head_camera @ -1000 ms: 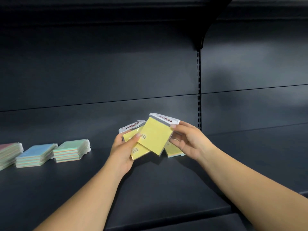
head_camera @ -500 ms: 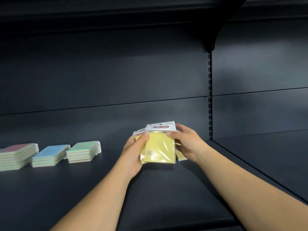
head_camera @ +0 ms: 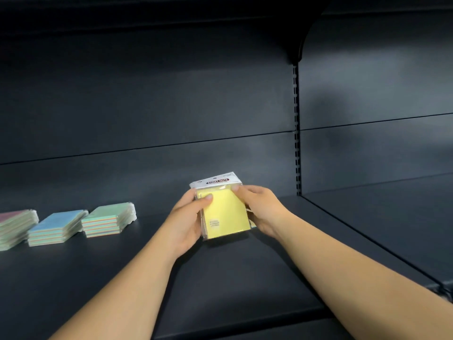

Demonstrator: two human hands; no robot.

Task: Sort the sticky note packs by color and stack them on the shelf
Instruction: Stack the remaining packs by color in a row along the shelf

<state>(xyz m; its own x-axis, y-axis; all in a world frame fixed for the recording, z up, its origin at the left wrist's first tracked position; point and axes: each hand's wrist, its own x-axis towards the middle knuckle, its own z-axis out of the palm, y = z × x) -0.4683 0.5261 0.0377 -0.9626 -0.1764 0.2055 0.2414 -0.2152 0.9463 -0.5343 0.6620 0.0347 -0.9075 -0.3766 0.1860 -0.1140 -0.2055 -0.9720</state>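
Head view is showing both hands gripping a bundle of yellow sticky note packs (head_camera: 224, 213) over the middle of the dark shelf (head_camera: 220, 278), roughly midway between its back and front edges. The left hand (head_camera: 186, 222) is curling round the bundle's left side with the thumb pressing on the yellow face; the right hand (head_camera: 261, 211) is clasping the right side, fingertips at the white header card. The bundle is tilting, its lower edge appearing to sit at or just above the shelf.

Toward the shelf's left end, three sorted stacks are lying side by side: a green-topped stack (head_camera: 109, 220), a blue-topped stack (head_camera: 57, 227) and a pink-topped stack (head_camera: 16, 228).

The slick wrappers are likely the risk: if either grip is loosening unevenly, the packs could be fanning apart or sliding out skewed as they settle.

How many packs the bundle is holding is hard to tell. The pink-topped stack is running off the left border, and a sliver of something behind the right hand is too hidden to identify.
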